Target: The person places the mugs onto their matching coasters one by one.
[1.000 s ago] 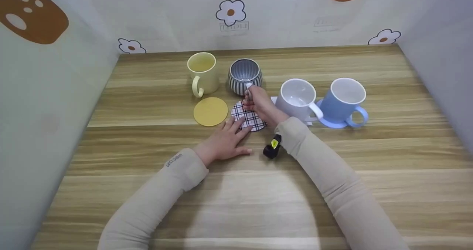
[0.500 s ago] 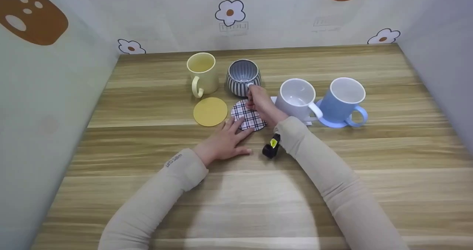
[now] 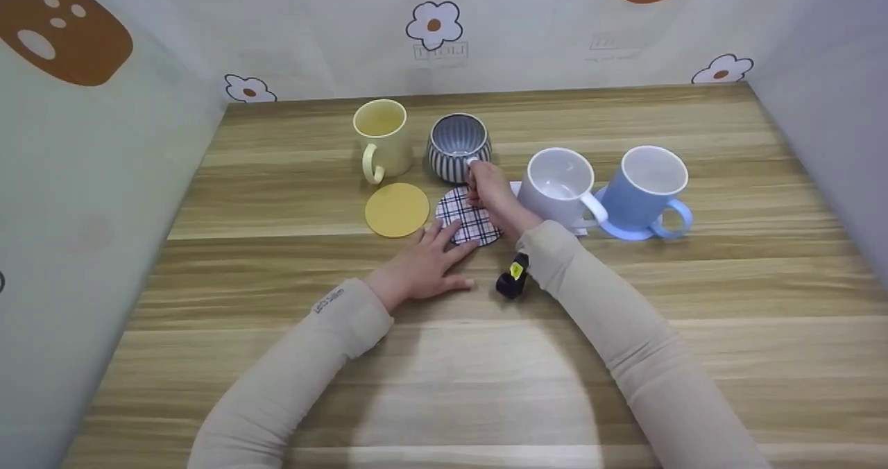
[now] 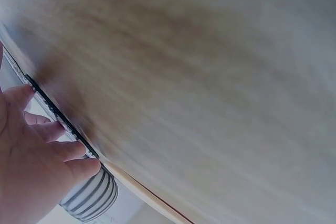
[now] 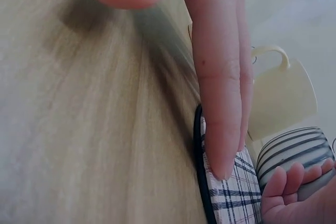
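Observation:
With its fingers spread and nearly straight, my left hand [image 3: 428, 268] presses the near edge of a round plaid coaster [image 3: 463, 216]; in the left wrist view its fingertips [image 4: 84, 169] lie along the dark rim. My right hand [image 3: 494, 190] pinches the handle of a grey-and-white striped mug [image 3: 444, 160], which stands upright on the table just behind the coaster. The right hand covers part of that coaster. In the right wrist view the striped mug [image 5: 294, 153] shows beyond the right hand's curled fingers [image 5: 293, 179].
Left of the striped mug stands a yellow mug [image 3: 392, 146], with a yellow round coaster [image 3: 396, 210] in front of it. To the right, a white mug [image 3: 555, 195] and a blue mug [image 3: 638, 191] sit on coasters. A patterned wall [image 3: 513, 46] closes off the back.
The striped mug turns very slightly, its handle shifting a little to the right and nearer with my right hand. My left hand keeps its place on the plaid coaster.

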